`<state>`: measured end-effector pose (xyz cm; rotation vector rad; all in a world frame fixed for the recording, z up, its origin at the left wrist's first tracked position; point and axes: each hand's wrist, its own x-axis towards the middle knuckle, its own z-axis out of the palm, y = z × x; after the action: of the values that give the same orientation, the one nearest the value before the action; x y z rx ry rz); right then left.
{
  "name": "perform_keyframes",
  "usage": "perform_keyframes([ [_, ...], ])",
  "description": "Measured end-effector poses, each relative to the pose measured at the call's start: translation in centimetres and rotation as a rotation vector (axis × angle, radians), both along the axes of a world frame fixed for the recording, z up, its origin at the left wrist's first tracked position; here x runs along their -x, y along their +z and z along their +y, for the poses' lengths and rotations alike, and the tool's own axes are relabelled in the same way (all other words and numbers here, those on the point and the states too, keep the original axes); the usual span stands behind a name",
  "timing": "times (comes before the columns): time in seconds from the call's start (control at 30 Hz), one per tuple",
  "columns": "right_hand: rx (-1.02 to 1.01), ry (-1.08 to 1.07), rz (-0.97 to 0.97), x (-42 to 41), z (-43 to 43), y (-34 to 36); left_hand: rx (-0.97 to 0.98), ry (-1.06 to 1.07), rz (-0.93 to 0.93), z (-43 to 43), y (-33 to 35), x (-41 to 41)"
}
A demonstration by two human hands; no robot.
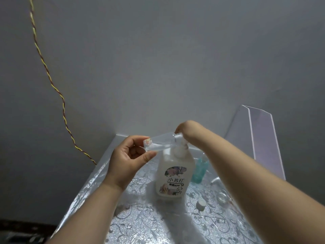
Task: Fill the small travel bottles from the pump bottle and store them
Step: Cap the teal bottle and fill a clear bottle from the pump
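From my remote seat I watched the pump bottle (175, 175) standing upright on the silver floral surface (149, 224), its label facing the camera. The left hand (123, 159) pinched the base of a clear travel bottle (161, 143) between thumb and fingers, holding it in the air just left of the pump (180, 150). The bottle was tilted nearly on its side, with its open threaded mouth up against the nozzle. The right hand (189, 132) was bent down over the top of the pump, and its fingers were mostly hidden, so I could not tell whether it was gripping or only pressing. Just right of the pump bottle and a little behind it stood a teal bottle (198, 171) (uncapped, as far as I could see). A white cap (201, 204) lay on the surface in front and to the right of the pump bottle. Further right and behind, a clear acrylic stand (262, 138) leaned against the wall. Far to the left a twisted red-and-yellow cord (52, 85) ran down the wall.
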<state>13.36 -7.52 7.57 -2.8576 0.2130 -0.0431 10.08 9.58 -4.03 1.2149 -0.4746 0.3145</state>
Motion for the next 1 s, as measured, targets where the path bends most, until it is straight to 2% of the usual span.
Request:
perform_keyframes([
  [0.07, 0.08, 0.034, -0.017, 0.0, -0.2, -0.5, 0.005, -0.001, -0.002, 0.2, 0.0, 0.0],
  [0.3, 0.133, 0.001, -0.031, 0.0, -0.2, -0.1, 0.001, -0.017, 0.009, 0.2, 0.1, 0.0],
  [0.4, 0.172, 0.033, -0.128, 0.5, -0.2, 1.4, 0.01, -0.02, 0.007, 0.1, 0.3, 0.2],
  [0.5, -0.018, 0.06, -0.319, 1.4, 0.0, 4.1, 0.005, -0.004, 0.008, 0.0, 0.4, 0.3],
  [0.57, -0.059, 0.083, -0.385, 1.3, 0.1, 4.9, -0.002, 0.01, 0.011, -0.1, 0.5, 0.4],
  [0.73, 0.025, 0.107, 0.004, 1.3, 1.1, 1.7, 0.006, 0.004, 0.009, 0.0, 0.5, 0.3],
  [1.0, 0.144, 0.245, 0.032, 0.8, 0.7, 0.6, 0.0, 0.005, 0.026, 0.4, 0.2, 0.0],
])
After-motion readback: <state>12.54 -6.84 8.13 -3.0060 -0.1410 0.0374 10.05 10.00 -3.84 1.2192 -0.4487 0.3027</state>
